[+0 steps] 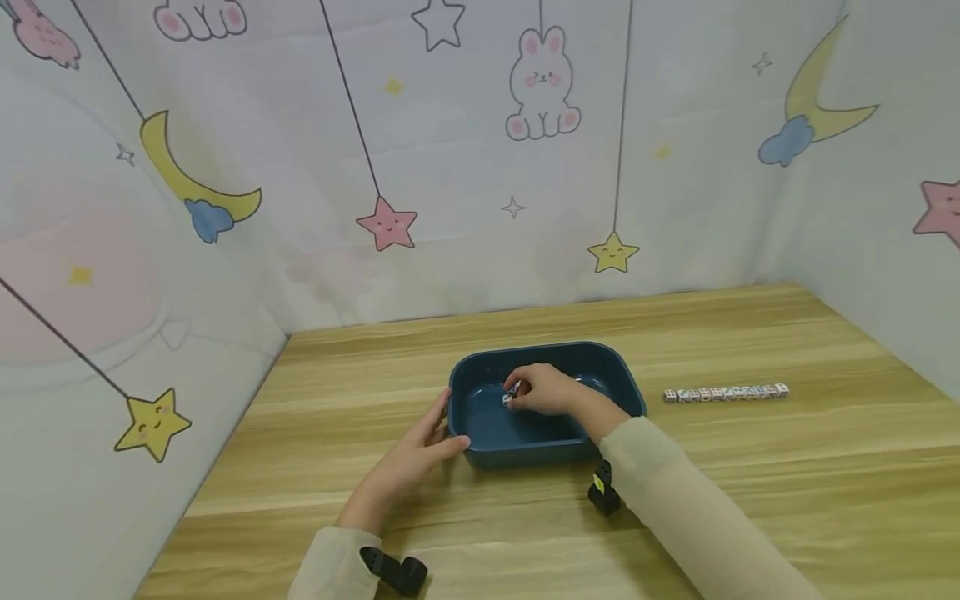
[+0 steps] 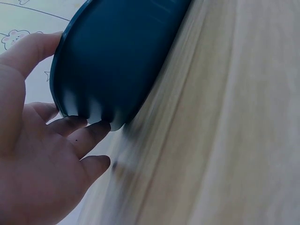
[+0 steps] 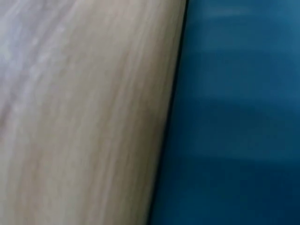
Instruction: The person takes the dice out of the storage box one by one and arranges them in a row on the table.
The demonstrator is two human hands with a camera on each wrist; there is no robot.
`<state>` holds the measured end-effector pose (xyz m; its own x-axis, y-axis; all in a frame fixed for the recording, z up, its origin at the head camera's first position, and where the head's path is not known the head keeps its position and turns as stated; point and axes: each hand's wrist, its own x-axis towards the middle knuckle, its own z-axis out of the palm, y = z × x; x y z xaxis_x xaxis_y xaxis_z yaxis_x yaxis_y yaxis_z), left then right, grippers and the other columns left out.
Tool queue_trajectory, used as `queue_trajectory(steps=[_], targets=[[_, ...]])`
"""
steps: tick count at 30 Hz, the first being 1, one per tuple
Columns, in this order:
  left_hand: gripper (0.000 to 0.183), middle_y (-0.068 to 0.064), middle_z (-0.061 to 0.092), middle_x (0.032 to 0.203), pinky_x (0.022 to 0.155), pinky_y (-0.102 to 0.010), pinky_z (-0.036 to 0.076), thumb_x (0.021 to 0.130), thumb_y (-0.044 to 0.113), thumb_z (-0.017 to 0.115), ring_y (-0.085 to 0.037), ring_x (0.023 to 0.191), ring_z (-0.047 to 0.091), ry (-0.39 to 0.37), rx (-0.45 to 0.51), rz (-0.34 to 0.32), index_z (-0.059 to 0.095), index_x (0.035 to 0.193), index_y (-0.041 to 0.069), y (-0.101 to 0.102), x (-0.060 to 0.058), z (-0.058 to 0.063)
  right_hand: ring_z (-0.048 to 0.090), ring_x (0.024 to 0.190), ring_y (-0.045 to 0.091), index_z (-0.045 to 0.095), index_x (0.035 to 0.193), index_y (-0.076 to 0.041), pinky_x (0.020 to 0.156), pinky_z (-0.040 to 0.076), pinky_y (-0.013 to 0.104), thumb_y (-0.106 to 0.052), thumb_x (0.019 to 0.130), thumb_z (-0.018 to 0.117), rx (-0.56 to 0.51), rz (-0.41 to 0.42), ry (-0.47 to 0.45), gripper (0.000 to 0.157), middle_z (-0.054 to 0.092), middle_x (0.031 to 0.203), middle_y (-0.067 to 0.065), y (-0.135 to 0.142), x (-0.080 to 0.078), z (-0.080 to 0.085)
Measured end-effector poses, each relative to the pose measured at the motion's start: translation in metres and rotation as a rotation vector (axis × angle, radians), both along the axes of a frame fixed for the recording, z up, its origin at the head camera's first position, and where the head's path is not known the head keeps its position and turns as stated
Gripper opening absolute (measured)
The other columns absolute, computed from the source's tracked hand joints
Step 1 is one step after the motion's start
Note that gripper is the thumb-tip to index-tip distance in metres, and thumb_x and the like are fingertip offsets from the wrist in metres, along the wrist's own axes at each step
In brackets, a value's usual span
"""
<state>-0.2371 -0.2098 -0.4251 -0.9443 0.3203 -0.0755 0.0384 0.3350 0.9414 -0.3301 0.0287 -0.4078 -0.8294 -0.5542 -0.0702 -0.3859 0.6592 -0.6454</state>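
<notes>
A dark blue rectangular tub [image 1: 543,454] stands on the wooden table. My left hand [image 1: 408,462] spreads around its near left corner, thumb at the rim and fingertips against the outer wall. In the left wrist view, this hand [image 2: 51,154] touches the tub [image 2: 112,56] with loosely extended fingers. My right hand [image 1: 546,390] reaches over the front rim and pinches a small white die [image 1: 507,400] inside, near the tub's left half; the hand partly hides whatever lies under it. The right wrist view shows the tub's wall [image 3: 234,117], without the hand.
To the right of the tub, several small dice [image 1: 726,393] form a straight row on the table [image 1: 750,483]. Behind the table hangs a pale cloth [image 1: 465,267] printed with stars, moons and rabbits. Each sleeve carries a small black device [image 1: 393,571] at the wrist.
</notes>
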Motion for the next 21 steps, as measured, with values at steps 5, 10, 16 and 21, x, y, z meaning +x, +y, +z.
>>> queue_trajectory(steps=[5,10,16,21], targets=[[0.081,-0.007,0.014,0.161,0.115,-0.050,0.022,0.095,0.026,0.063,-0.030,0.143,0.028,-0.008,0.002,0.003,0.010,0.156,0.023,0.0004,0.0003,0.0001,0.057,0.074,0.012,0.064,0.116,-0.003,0.067,0.048,0.026,-0.016,0.089,0.069,0.014,-0.006,-0.020,0.030,0.065,0.087,0.003,-0.0005,-0.0033,-0.0033],[0.081,-0.007,0.015,0.161,0.115,-0.050,0.022,0.094,0.027,0.063,-0.029,0.143,0.028,-0.008,0.002,0.009,0.011,0.156,0.024,-0.0001,0.0003,0.0017,0.056,0.073,0.012,0.064,0.116,-0.004,0.066,0.047,0.025,-0.017,0.089,0.070,0.028,-0.009,-0.032,0.030,0.065,0.086,0.003,-0.0027,-0.0040,-0.0029],[0.082,-0.007,0.014,0.161,0.115,-0.049,0.021,0.094,0.026,0.063,-0.029,0.143,0.027,-0.010,0.009,0.001,0.010,0.156,0.022,-0.0001,-0.0002,0.0023,0.055,0.073,0.013,0.065,0.110,-0.005,0.066,0.046,0.026,-0.015,0.088,0.071,0.024,-0.022,-0.053,0.025,0.063,0.084,0.003,-0.0030,-0.0034,-0.0018],[0.082,-0.009,0.015,0.161,0.115,-0.049,0.022,0.094,0.024,0.063,-0.030,0.143,0.028,-0.013,0.009,0.005,0.010,0.156,0.022,-0.0001,0.0003,0.0002,0.053,0.071,0.013,0.066,0.101,-0.005,0.066,0.044,0.025,-0.010,0.085,0.073,0.015,-0.035,-0.086,0.018,0.061,0.080,0.002,-0.0029,-0.0030,-0.0036]])
